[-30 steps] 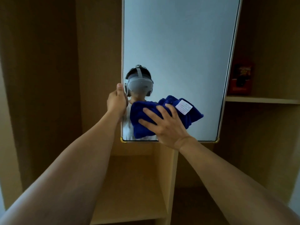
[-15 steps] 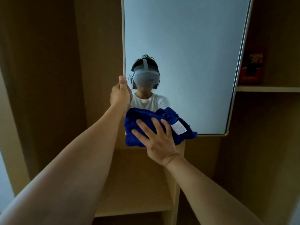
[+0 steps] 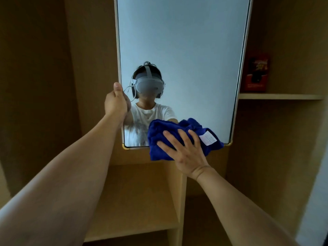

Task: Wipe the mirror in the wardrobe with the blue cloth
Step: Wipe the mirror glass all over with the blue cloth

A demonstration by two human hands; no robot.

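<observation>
A tall mirror (image 3: pixel 186 50) with a thin light frame stands inside the wooden wardrobe. My left hand (image 3: pixel 115 102) grips the mirror's left edge about two thirds of the way down, thumb up. My right hand (image 3: pixel 184 150) presses flat, fingers spread, on a bunched blue cloth (image 3: pixel 159 134) with a white label. The cloth lies against the mirror's bottom edge, right of centre, and hangs a little below the frame. The glass reflects a person in a white shirt wearing a headset.
A wooden shelf (image 3: pixel 280 96) to the right of the mirror carries a red box (image 3: pixel 256 73). Below the mirror is a lower shelf (image 3: pixel 134 201) with an upright divider (image 3: pixel 181 201) at its right. Wardrobe panels close in on the left.
My right hand slid the blue cloth down to the mirror's lower left corner, then to the right along the bottom edge. My left hand kept its grip on the left edge.
</observation>
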